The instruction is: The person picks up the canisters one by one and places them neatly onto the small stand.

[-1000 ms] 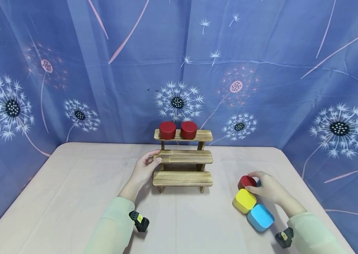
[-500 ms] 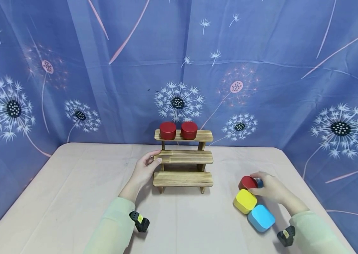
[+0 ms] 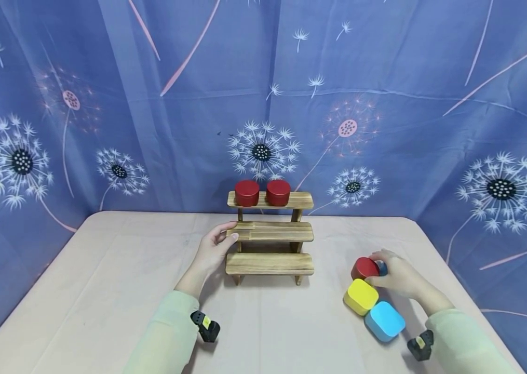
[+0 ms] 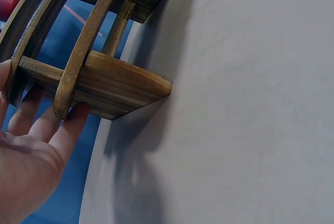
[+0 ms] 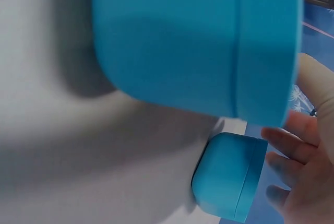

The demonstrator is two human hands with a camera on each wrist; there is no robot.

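Note:
A three-tier wooden display stand stands at the middle back of the table. My left hand grips the left end of its middle shelf, thumb on top; the left wrist view shows fingers under the wood. To the right, my right hand pinches a round red tin between thumb and forefinger. That tin is out of sight in the right wrist view. Beside it lie a yellow rounded tin and a light blue one. Another blue tin sits by my right fingers, mostly hidden in the head view.
Two round red tins, a left one and a right one, sit on the stand's top shelf. A pale cloth covers the table. Blue dandelion-print curtains rise behind and along both sides.
My right hand has shifted very slightly to the right at the red tin, which now looks a touch higher. The left hand and the stand stay as they were.

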